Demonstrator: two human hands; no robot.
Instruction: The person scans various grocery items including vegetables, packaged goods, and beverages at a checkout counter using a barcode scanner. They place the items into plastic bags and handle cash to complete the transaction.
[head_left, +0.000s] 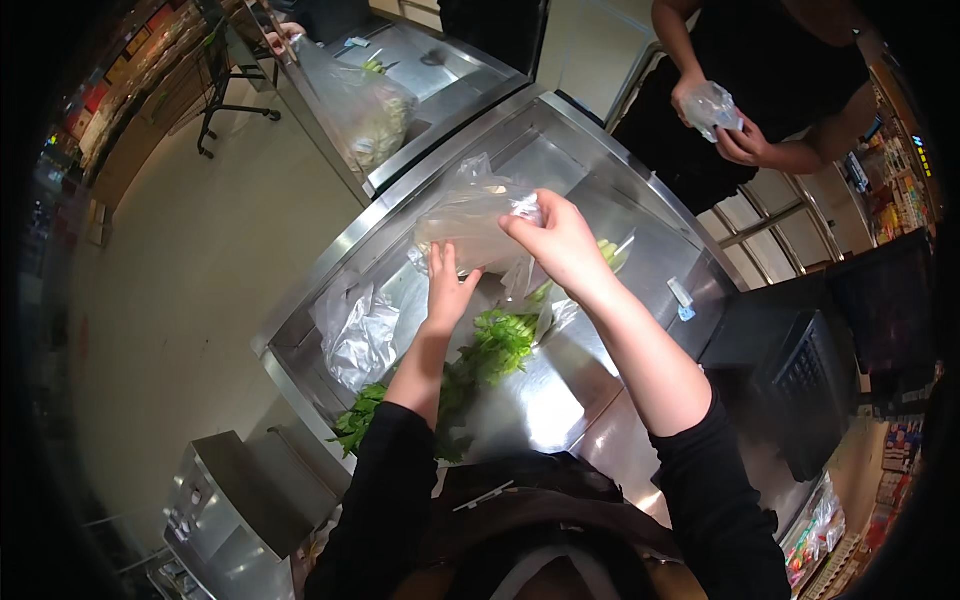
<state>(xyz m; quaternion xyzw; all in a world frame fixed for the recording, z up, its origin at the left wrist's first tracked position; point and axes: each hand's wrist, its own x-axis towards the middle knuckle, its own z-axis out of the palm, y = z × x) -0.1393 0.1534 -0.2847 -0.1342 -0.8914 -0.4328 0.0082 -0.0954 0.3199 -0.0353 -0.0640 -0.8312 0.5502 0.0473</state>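
Observation:
A clear plastic bag (472, 225) with pale contents, hard to make out, lies in the stainless steel counter tray (352, 225). My right hand (551, 232) pinches the bag's gathered top. My left hand (448, 289) rests with spread fingers against the bag's near side. Below the hands lies leafy green celery (504, 341), its stalks pointing up and right, partly in clear plastic. More leafy greens (360, 420) lie beside and under my left forearm. A crumpled clear plastic bag (356, 330) sits at the tray's left side.
Across the counter, a person (772, 90) holds a small plastic bag (709, 109). Another person's hand (285, 36) holds a large filled bag (375, 112) at the adjoining counter. A small white-and-blue item (681, 296) lies right, near a keyboard (806, 360) and dark monitor (881, 315).

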